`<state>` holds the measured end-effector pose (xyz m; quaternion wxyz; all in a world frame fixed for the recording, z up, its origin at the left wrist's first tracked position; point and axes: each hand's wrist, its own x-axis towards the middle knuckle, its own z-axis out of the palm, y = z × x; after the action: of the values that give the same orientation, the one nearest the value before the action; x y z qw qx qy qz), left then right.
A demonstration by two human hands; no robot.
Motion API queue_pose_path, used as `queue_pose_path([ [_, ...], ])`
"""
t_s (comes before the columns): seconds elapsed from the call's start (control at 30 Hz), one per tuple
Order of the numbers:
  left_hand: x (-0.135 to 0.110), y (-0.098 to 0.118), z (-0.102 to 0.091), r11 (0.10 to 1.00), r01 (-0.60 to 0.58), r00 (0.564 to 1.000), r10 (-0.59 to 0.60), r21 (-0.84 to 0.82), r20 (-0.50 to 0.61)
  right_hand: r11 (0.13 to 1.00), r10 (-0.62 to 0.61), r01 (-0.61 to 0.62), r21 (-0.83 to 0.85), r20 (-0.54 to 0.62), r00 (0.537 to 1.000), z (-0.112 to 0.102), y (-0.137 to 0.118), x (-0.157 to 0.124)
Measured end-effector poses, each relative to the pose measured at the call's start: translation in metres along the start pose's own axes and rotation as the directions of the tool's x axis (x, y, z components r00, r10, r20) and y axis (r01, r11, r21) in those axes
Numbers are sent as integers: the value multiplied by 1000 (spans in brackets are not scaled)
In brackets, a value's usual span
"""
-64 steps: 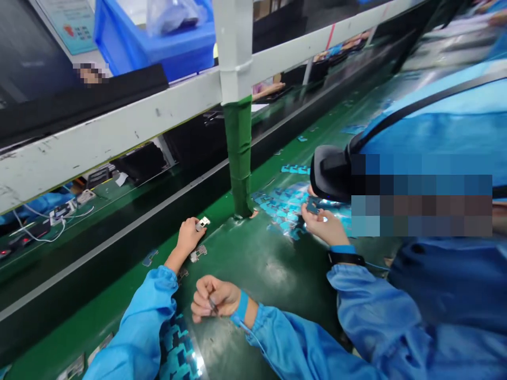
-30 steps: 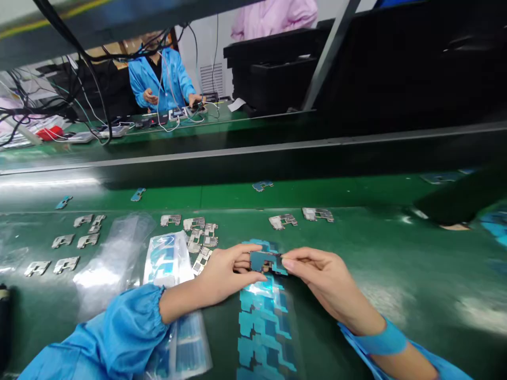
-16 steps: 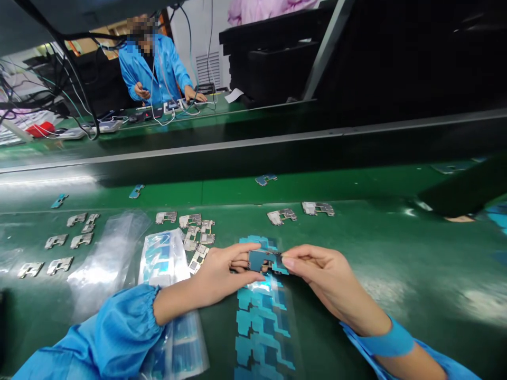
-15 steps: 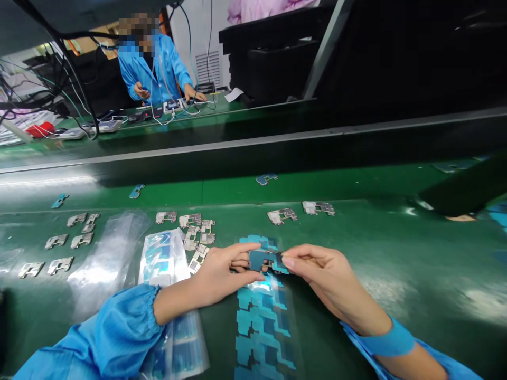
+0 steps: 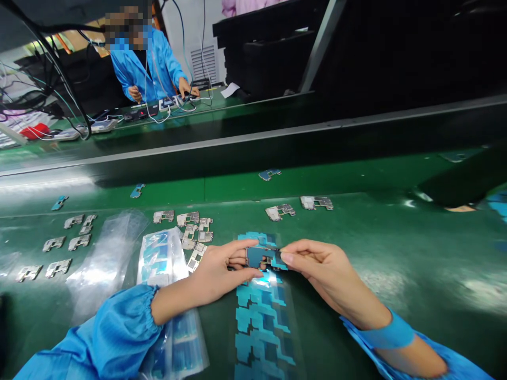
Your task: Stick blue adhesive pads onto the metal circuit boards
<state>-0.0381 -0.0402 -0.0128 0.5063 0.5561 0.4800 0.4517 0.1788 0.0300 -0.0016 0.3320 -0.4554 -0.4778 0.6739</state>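
My left hand (image 5: pixel 222 269) and my right hand (image 5: pixel 320 269) pinch one small metal bracket with a blue film piece (image 5: pixel 259 256) between their fingertips, just above the green bench (image 5: pixel 396 248). Below it lies a clear sheet of blue film stickers (image 5: pixel 261 322). A pile of bare metal brackets (image 5: pixel 196 232) lies just left of my left hand. Under my left forearm sits a plastic bag of blue film sheets (image 5: pixel 166 264).
More metal brackets lie in rows at the far left (image 5: pixel 59 248) and in a pair (image 5: pixel 299 207) beyond my hands. An empty clear bag (image 5: pixel 106 253) lies at the left. A dark conveyor rail (image 5: pixel 253 153) crosses behind. A person in a blue coat (image 5: pixel 148 63) works opposite.
My view swung from the co-worker at my right to my own bench. Both hands came together on the bracket and film piece, and over the last second they barely moved.
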Motion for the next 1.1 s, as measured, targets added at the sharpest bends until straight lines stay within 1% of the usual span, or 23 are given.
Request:
queue_pose_path([
  [0.3, 0, 1, 0, 1000, 24, 1000, -24, -16, 9, 1000, 1, -1, 7, -1, 1000, 2, -2, 1],
  [0.57, 0, 0, -1, 1000, 2, 1000, -2, 19, 13, 1000, -21, 21, 1, 34, 999, -1, 2, 0],
  [0.7, 0, -1, -1, 1000, -28, 999, 28, 5, 18, 1000, 0, 0, 4, 49, 999, -1, 1, -1],
  [0.83, -1, 0, -1, 1000, 3, 1000, -3, -5, 31, 1000, 15, -15, 6, 51, 999, 0, -2, -2],
  [0.97, -1, 2, -2, 999, 50, 998, -50, -7, 24, 1000, 31, -31, 5, 26, 999, 2, -5, -1],
  [1.1, -1, 3, -1, 996, 86, 996, -86, -27, 19, 999, 39, -40, 13, 25, 999, 2, -2, -1],
])
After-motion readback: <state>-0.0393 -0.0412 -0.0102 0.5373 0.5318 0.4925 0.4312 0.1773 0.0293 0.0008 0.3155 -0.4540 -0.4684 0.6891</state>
